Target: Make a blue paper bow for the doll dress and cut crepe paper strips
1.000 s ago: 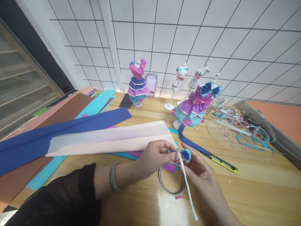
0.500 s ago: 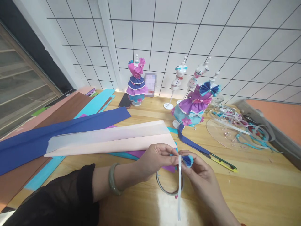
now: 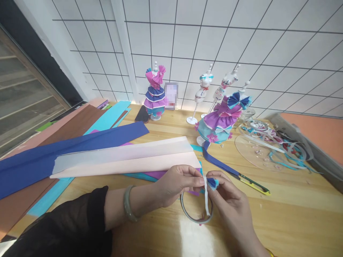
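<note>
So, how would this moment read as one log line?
left hand: pinching at white strip; right hand: holding blue fan; beneath: tape roll

A wooden table (image 3: 294, 210) under long sheets (image 3: 80, 143), a phone (image 3: 142, 113), small mannequins (image 3: 154, 93) and a cutter (image 3: 254, 184).

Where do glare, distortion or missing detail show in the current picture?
Head view: pale glare on the table near the tape ring; head view: lines on the wall fan outward, probably wide-angle stretch; head view: the upright panel is pixelated; head view: the white strip by the left hand shows little surface detail.
</note>
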The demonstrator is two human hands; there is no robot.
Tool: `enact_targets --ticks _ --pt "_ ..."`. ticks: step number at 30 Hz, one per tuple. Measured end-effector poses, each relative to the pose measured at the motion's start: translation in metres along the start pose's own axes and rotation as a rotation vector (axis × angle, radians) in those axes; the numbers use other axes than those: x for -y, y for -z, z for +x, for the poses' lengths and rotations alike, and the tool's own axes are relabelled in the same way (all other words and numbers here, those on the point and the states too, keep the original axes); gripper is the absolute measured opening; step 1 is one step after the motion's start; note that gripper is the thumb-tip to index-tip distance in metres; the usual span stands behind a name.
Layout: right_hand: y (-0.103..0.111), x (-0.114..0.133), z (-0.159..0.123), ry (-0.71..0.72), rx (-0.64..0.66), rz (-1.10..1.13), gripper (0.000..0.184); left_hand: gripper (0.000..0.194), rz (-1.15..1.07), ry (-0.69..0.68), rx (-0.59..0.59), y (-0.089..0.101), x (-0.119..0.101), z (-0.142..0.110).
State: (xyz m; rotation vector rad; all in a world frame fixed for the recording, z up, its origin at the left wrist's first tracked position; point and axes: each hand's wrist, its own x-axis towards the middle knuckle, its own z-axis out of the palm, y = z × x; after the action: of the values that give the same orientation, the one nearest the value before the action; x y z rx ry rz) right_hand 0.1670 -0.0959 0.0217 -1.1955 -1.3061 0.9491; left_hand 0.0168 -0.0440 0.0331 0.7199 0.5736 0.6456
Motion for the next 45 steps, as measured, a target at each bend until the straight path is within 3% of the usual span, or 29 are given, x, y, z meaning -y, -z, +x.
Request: enact_targets --ticks 10,17,20,25,28,31,34,36,39,45 --pt "-0.001 0.003 0.003 -0.191 -0.043 0.134 0.006 0.024 -0.024 0.033 0.039 0.001 -0.002 0.0" --pt "-0.001 -0.003 0.002 -0.21 -0.045 0.159 0.008 0.028 0.019 0.039 0.02 0.005 -0.001 0.002" --pt "-0.003 -0.001 0.002 -0.281 -0.052 0.21 0.011 0.028 0.037 0.045 0.021 0.006 -0.002 0.002" --pt "-0.006 0.004 0.002 -0.425 -0.166 0.358 0.02 0.032 0.109 0.009 -0.017 0.004 -0.004 0.003" --pt "-0.002 -0.002 0.003 -0.46 -0.14 0.382 0.021 0.028 0.447 -0.17 -0.099 0.001 -0.004 0.001" --pt "0.001 -0.009 0.004 -0.453 -0.096 0.389 0.018 0.021 0.933 -0.52 -0.146 -0.001 -0.004 -0.002" --pt "0.0 -0.011 0.004 -0.45 -0.066 0.407 0.019 0.011 1.318 -0.903 -0.097 0.001 -0.006 -0.002" --pt "-0.002 -0.011 0.004 -0.458 -0.052 0.428 0.021 0.01 1.521 -1.062 -0.026 0.005 -0.006 -0.001" --pt "-0.006 -0.009 0.004 -0.479 -0.043 0.466 0.022 0.014 1.761 -1.157 0.036 0.01 -0.007 0.0" --pt "-0.008 -0.006 0.004 -0.515 -0.008 0.497 0.024 0.015 1.986 -1.278 -0.042 0.013 -0.005 0.001"
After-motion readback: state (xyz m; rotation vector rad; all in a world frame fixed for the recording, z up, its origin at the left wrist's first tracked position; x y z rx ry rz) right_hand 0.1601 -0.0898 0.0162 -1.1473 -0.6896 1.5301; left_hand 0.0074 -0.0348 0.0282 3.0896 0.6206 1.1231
